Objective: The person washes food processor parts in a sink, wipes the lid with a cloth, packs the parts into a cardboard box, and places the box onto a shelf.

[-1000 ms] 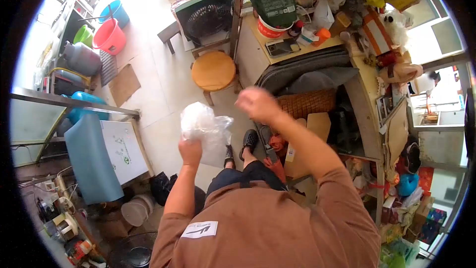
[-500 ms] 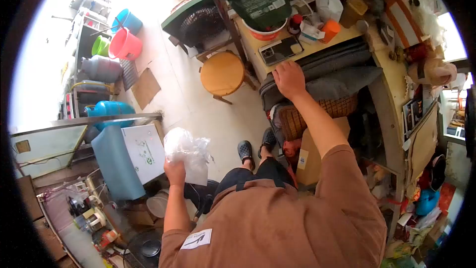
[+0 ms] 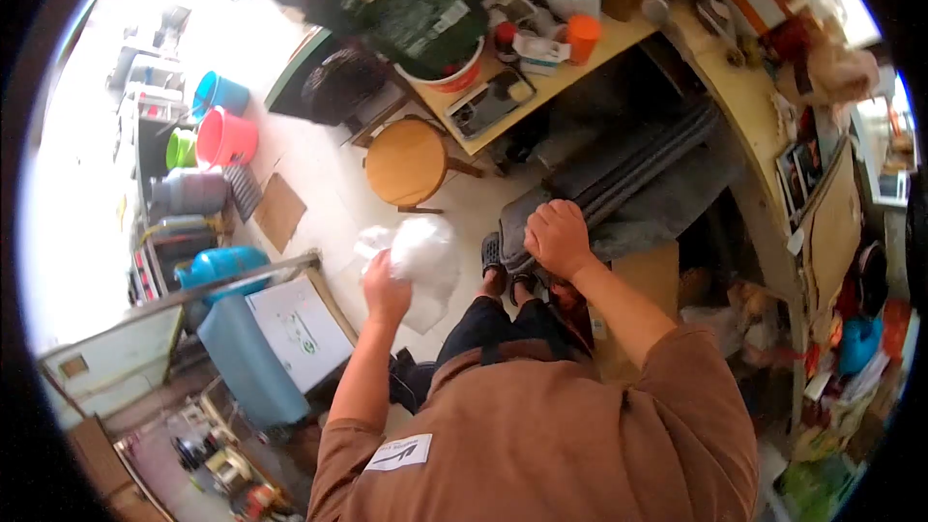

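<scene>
My left hand (image 3: 387, 288) is closed around a bunched clear plastic bag (image 3: 425, 256), held up over the floor. On the other side, my right hand (image 3: 558, 237) grips the near end of a dark grey padded case (image 3: 619, 174), fingers curled over its edge. The case slants out from beneath the yellowish desk (image 3: 474, 140). A phone (image 3: 490, 104) lies on the desk near its front corner.
A round wooden stool (image 3: 406, 162) stands ahead. Pink bucket (image 3: 227, 138) and blue gas cylinder (image 3: 220, 268) are at the left. Below the desk is a cardboard box (image 3: 643, 290). A white board (image 3: 302, 331) is at lower left.
My right hand has moved down and back from the desk edge, and the grey case has come out and tilted with it. My left hand still holds the plastic bag. The view has shifted.
</scene>
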A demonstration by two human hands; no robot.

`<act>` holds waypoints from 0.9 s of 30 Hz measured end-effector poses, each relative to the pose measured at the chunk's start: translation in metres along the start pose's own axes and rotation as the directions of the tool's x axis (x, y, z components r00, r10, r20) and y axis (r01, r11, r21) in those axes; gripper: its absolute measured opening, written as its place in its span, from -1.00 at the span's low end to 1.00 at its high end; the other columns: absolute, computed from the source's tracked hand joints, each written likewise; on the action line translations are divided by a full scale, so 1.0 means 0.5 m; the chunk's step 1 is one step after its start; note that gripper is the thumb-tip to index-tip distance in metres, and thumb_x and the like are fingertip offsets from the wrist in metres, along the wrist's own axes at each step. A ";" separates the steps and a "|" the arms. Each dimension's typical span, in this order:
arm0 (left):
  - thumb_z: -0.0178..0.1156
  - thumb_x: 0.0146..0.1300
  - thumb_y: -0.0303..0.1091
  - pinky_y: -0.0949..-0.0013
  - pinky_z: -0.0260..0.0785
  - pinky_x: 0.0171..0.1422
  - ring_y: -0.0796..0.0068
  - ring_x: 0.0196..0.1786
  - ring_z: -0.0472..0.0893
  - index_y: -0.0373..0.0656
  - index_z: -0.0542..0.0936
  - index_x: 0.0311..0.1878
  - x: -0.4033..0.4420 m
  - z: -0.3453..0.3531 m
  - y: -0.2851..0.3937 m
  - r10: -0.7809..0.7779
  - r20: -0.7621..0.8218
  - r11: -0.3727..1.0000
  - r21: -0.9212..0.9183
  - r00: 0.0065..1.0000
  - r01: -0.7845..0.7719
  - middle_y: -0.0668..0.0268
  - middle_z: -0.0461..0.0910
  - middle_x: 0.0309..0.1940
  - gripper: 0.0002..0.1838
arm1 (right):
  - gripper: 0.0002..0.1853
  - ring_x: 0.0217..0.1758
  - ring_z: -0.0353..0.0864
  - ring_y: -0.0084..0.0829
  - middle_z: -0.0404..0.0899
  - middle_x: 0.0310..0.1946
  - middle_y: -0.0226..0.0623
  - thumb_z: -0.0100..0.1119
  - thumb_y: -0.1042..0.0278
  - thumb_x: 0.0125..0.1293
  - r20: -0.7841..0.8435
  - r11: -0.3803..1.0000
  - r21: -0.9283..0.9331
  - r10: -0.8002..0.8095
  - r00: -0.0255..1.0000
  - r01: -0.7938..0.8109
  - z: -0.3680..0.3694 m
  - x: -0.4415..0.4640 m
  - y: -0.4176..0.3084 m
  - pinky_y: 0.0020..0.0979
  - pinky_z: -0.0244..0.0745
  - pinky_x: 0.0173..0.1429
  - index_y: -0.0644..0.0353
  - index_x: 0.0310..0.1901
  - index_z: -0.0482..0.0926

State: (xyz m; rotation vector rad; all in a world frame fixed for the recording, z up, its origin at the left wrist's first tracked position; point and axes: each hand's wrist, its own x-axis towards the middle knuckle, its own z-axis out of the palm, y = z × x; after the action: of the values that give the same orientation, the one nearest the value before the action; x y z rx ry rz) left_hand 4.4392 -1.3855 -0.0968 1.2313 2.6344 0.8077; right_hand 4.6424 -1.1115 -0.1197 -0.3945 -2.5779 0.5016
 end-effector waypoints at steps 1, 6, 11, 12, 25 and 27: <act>0.20 -0.13 -0.57 0.14 0.38 0.16 -0.01 0.02 0.54 -0.26 0.58 -0.09 0.047 0.024 0.025 0.088 0.029 0.996 0.027 0.996 -0.089 0.07 0.61 -0.13 -0.59 | -0.88 -0.18 0.42 -0.24 0.41 -0.40 -0.33 0.18 0.30 0.02 -0.003 1.000 0.000 0.016 1.000 -0.016 -0.001 -0.009 -0.002 -0.20 0.34 -0.01 0.07 -0.43 0.46; 0.25 -0.10 -0.47 0.15 0.37 0.19 0.00 0.04 0.53 -0.20 0.62 -0.12 0.203 0.219 0.135 0.240 0.100 0.971 -0.016 0.966 -0.239 0.15 0.64 -0.15 -0.64 | -0.87 -0.12 0.41 -0.26 0.43 -0.37 -0.35 0.18 0.27 0.00 0.030 0.994 0.016 0.111 0.993 -0.112 -0.006 -0.031 -0.011 -0.21 0.34 0.06 0.07 -0.42 0.49; 0.25 0.05 -0.31 0.10 0.39 0.14 0.01 -0.03 0.57 -0.20 0.60 -0.08 0.298 0.439 0.187 -0.168 0.390 0.985 0.044 0.905 0.164 0.07 0.57 -0.11 -0.66 | -0.84 -0.10 0.41 -0.27 0.44 -0.34 -0.32 0.20 0.28 -0.03 0.047 0.988 0.039 0.146 0.988 -0.148 0.009 -0.032 -0.010 -0.21 0.35 0.08 0.10 -0.42 0.48; 0.25 0.05 -0.31 0.10 0.39 0.14 0.01 -0.03 0.57 -0.20 0.60 -0.08 0.321 0.487 0.167 -0.165 0.391 0.986 0.040 0.905 0.163 0.07 0.57 -0.11 -0.66 | -0.84 -0.10 0.42 -0.27 0.44 -0.34 -0.32 0.20 0.29 -0.03 0.066 0.985 0.051 0.164 0.984 -0.167 0.008 -0.032 -0.009 -0.22 0.35 0.07 0.11 -0.41 0.48; -0.04 0.40 -0.16 -0.04 0.36 0.15 -0.04 -0.01 0.56 -0.17 0.47 0.19 0.545 0.772 0.077 -0.377 0.266 0.883 0.391 0.887 0.258 -0.02 0.56 0.01 -0.59 | -0.85 -0.11 0.44 -0.26 0.42 -0.34 -0.30 0.22 0.36 -0.04 0.069 0.977 0.078 0.194 0.979 -0.199 0.005 -0.007 -0.007 -0.24 0.41 0.09 0.14 -0.43 0.45; -0.03 0.39 -0.17 -0.03 0.35 0.16 -0.04 0.00 0.55 -0.18 0.47 0.18 0.560 0.779 0.060 -0.394 0.269 0.884 0.371 0.879 0.283 -0.03 0.55 0.01 -0.60 | -0.85 -0.10 0.44 -0.26 0.42 -0.33 -0.29 0.22 0.37 -0.04 0.097 0.974 0.071 0.206 0.974 -0.214 0.006 -0.004 -0.009 -0.23 0.41 0.10 0.14 -0.43 0.45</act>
State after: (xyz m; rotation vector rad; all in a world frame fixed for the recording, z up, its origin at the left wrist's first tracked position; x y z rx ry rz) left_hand 4.4012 -1.0003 -0.3816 0.8161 2.6366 0.0928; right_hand 4.6415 -1.1170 -0.1210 -0.6340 -2.6043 0.7114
